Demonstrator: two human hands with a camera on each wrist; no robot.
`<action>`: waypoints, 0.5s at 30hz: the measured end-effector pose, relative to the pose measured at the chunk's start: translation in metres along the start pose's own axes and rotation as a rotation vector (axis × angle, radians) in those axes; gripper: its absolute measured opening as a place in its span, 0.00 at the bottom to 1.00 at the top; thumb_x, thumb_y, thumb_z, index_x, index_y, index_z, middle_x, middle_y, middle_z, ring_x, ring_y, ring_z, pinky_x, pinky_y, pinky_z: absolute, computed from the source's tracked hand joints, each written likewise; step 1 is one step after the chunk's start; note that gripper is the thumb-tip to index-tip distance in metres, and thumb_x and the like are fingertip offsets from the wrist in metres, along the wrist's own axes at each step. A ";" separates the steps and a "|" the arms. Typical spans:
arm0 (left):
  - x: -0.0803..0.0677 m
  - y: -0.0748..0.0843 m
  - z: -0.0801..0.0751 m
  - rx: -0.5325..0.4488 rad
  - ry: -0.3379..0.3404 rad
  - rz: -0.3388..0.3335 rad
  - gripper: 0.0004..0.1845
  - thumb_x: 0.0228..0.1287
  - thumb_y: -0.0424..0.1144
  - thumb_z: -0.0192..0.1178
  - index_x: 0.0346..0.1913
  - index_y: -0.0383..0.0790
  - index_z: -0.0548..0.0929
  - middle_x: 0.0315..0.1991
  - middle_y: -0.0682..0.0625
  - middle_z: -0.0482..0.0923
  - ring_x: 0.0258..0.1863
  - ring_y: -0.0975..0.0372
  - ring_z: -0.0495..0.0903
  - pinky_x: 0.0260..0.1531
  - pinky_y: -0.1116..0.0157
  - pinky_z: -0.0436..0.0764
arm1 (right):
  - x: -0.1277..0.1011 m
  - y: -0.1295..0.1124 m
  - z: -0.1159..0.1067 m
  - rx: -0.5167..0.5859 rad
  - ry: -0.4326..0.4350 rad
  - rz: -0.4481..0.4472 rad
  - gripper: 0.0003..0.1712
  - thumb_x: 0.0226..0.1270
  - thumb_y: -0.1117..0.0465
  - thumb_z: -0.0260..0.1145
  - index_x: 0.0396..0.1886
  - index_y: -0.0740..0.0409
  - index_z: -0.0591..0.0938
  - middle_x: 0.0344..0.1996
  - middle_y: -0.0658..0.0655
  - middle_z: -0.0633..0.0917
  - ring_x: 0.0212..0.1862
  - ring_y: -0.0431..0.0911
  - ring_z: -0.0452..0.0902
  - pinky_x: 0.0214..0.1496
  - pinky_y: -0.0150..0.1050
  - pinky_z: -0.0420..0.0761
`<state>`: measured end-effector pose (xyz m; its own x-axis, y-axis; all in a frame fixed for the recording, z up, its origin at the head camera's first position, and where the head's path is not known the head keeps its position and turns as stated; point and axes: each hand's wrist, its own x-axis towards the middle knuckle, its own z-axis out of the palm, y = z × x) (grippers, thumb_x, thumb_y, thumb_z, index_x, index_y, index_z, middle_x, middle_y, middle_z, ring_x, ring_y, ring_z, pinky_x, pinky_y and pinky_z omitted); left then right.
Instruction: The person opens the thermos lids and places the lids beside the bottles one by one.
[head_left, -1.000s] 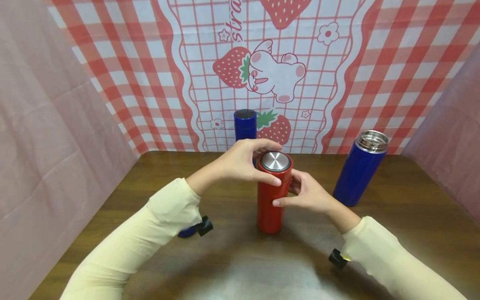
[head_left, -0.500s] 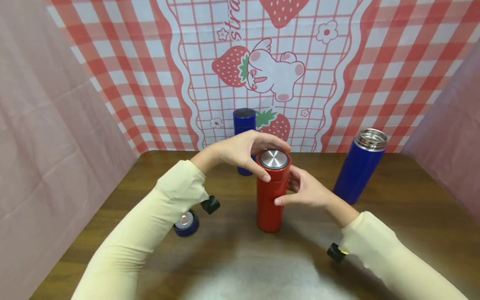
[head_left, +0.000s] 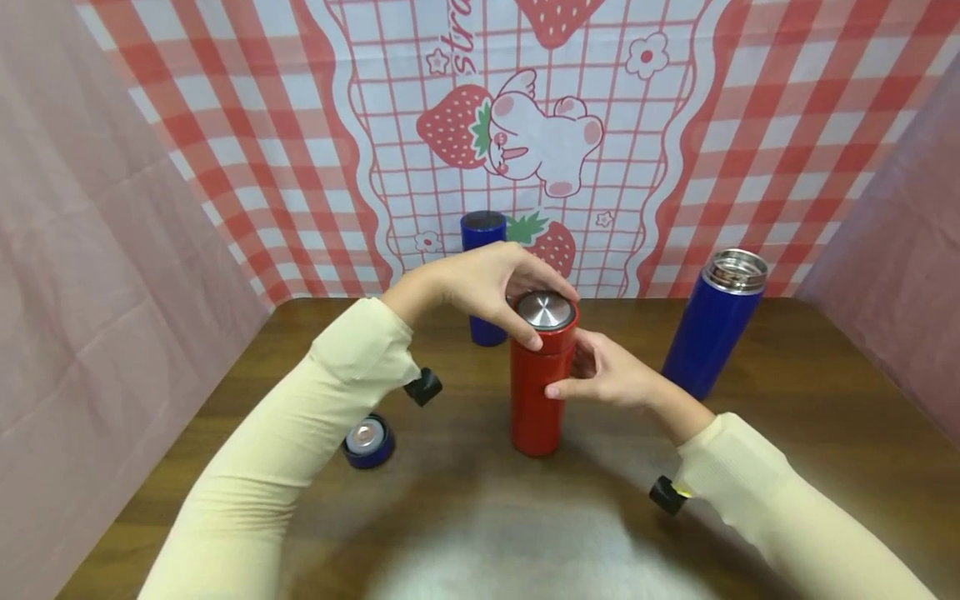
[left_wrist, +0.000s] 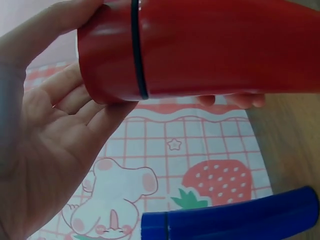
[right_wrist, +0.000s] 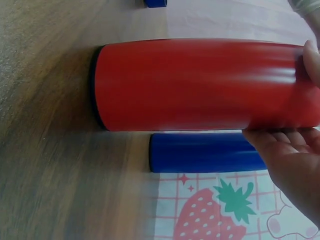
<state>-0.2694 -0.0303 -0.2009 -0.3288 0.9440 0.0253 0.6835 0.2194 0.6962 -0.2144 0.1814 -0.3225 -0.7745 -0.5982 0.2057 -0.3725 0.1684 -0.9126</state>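
A red thermos (head_left: 534, 408) stands upright on the table in the middle of the head view. Its red lid (left_wrist: 107, 60), with a brushed silver top, is on the body, and a dark ring marks the seam between them. From above and the left, my left hand (head_left: 480, 283) grips the lid, thumb at the near side and fingers round the far side. Lower down, my right hand (head_left: 615, 377) holds the upper body from the right. In the right wrist view, the right hand's fingers (right_wrist: 287, 142) lie along the red wall.
A capped blue thermos (head_left: 483, 237) stands behind the left hand. At the right, an uncapped blue thermos (head_left: 708, 342) shows its steel mouth. A blue lid (head_left: 369, 443) lies inside up by my left forearm. A strawberry-print cloth (head_left: 555, 150) hangs behind the wooden table (head_left: 487, 533).
My left hand has shifted round the lid, its thumb moving left and its wrist rising, uncovering the blue lid on the table. The right hand keeps its hold on the thermos.
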 end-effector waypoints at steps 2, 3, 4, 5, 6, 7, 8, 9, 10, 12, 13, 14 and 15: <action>0.000 0.004 -0.002 0.043 0.008 -0.021 0.32 0.48 0.36 0.74 0.59 0.34 0.77 0.54 0.46 0.82 0.52 0.63 0.82 0.55 0.68 0.80 | 0.001 0.000 0.000 -0.001 0.006 -0.009 0.34 0.55 0.69 0.71 0.60 0.73 0.67 0.45 0.38 0.83 0.49 0.34 0.80 0.53 0.31 0.81; 0.000 0.006 -0.002 0.065 0.016 -0.030 0.32 0.47 0.37 0.75 0.59 0.35 0.78 0.54 0.46 0.83 0.52 0.64 0.83 0.54 0.68 0.80 | 0.002 0.000 0.000 0.001 0.008 -0.014 0.34 0.55 0.70 0.70 0.60 0.74 0.67 0.45 0.38 0.83 0.50 0.34 0.80 0.53 0.31 0.81; 0.000 0.007 -0.003 0.093 0.026 -0.037 0.32 0.47 0.38 0.75 0.58 0.36 0.79 0.53 0.47 0.84 0.51 0.64 0.83 0.53 0.69 0.81 | 0.002 0.000 0.000 0.002 0.009 -0.017 0.35 0.55 0.70 0.70 0.60 0.74 0.67 0.45 0.38 0.83 0.50 0.34 0.80 0.53 0.31 0.81; 0.000 0.008 -0.003 0.118 0.034 -0.046 0.32 0.47 0.40 0.76 0.58 0.36 0.79 0.52 0.47 0.84 0.50 0.65 0.83 0.52 0.69 0.81 | 0.002 0.000 0.000 0.001 0.009 -0.021 0.34 0.55 0.70 0.70 0.60 0.74 0.67 0.45 0.38 0.83 0.50 0.34 0.80 0.53 0.31 0.81; 0.000 0.009 -0.002 0.148 0.044 -0.053 0.32 0.46 0.41 0.76 0.57 0.37 0.80 0.52 0.48 0.84 0.50 0.65 0.84 0.51 0.70 0.82 | 0.002 0.000 0.000 -0.001 0.010 -0.023 0.34 0.55 0.70 0.70 0.60 0.74 0.67 0.46 0.39 0.83 0.50 0.34 0.80 0.53 0.31 0.81; 0.000 0.011 -0.002 0.178 0.054 -0.060 0.32 0.46 0.43 0.76 0.57 0.37 0.80 0.51 0.48 0.85 0.49 0.66 0.84 0.50 0.70 0.82 | 0.002 0.000 0.001 -0.005 0.011 -0.022 0.34 0.55 0.70 0.71 0.60 0.74 0.67 0.46 0.41 0.84 0.50 0.34 0.80 0.53 0.31 0.81; 0.000 0.012 -0.001 0.211 0.064 -0.066 0.32 0.46 0.44 0.76 0.56 0.38 0.81 0.51 0.48 0.85 0.49 0.67 0.84 0.49 0.71 0.82 | 0.001 0.000 0.001 -0.010 0.012 -0.020 0.34 0.55 0.70 0.71 0.60 0.74 0.67 0.47 0.42 0.84 0.50 0.34 0.80 0.53 0.31 0.81; 0.000 0.014 0.000 0.242 0.073 -0.071 0.32 0.45 0.45 0.76 0.55 0.38 0.81 0.50 0.49 0.85 0.48 0.67 0.84 0.48 0.71 0.82 | 0.001 0.000 0.001 -0.014 0.013 -0.017 0.34 0.55 0.70 0.71 0.60 0.73 0.67 0.47 0.43 0.84 0.50 0.34 0.80 0.53 0.31 0.81; 0.000 0.015 0.000 0.274 0.080 -0.075 0.31 0.45 0.47 0.76 0.54 0.39 0.82 0.49 0.49 0.86 0.47 0.68 0.85 0.47 0.72 0.82 | 0.000 0.001 0.001 -0.018 0.015 -0.014 0.34 0.55 0.70 0.71 0.60 0.73 0.67 0.47 0.43 0.84 0.49 0.34 0.80 0.53 0.31 0.81; 0.001 0.019 0.002 0.336 0.092 -0.080 0.31 0.44 0.49 0.76 0.53 0.40 0.83 0.48 0.51 0.86 0.44 0.69 0.85 0.45 0.73 0.82 | -0.001 0.001 0.002 -0.021 0.021 -0.011 0.34 0.55 0.69 0.71 0.60 0.72 0.67 0.47 0.43 0.84 0.49 0.34 0.80 0.52 0.31 0.82; 0.001 0.021 0.002 0.367 0.098 -0.083 0.30 0.44 0.50 0.76 0.52 0.41 0.84 0.47 0.51 0.87 0.43 0.69 0.85 0.43 0.73 0.82 | -0.001 0.001 0.002 -0.021 0.021 -0.012 0.34 0.55 0.69 0.71 0.61 0.72 0.67 0.47 0.43 0.84 0.49 0.34 0.80 0.52 0.31 0.82; 0.002 0.023 0.003 0.399 0.101 -0.085 0.30 0.44 0.51 0.76 0.51 0.41 0.84 0.46 0.52 0.87 0.42 0.70 0.85 0.42 0.73 0.82 | -0.002 0.001 0.003 -0.021 0.023 -0.012 0.34 0.56 0.69 0.70 0.61 0.72 0.67 0.47 0.42 0.83 0.49 0.33 0.80 0.52 0.31 0.81; 0.002 0.024 0.003 0.428 0.104 -0.086 0.30 0.44 0.52 0.76 0.51 0.41 0.84 0.45 0.52 0.87 0.40 0.70 0.85 0.41 0.74 0.82 | -0.002 0.001 0.004 -0.019 0.026 -0.012 0.34 0.56 0.69 0.70 0.61 0.72 0.67 0.47 0.43 0.83 0.50 0.33 0.80 0.52 0.31 0.81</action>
<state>-0.2512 -0.0223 -0.1864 -0.4450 0.8930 0.0673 0.8518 0.3989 0.3395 -0.2112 0.1803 -0.3255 -0.7829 -0.5798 0.2257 -0.3913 0.1769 -0.9031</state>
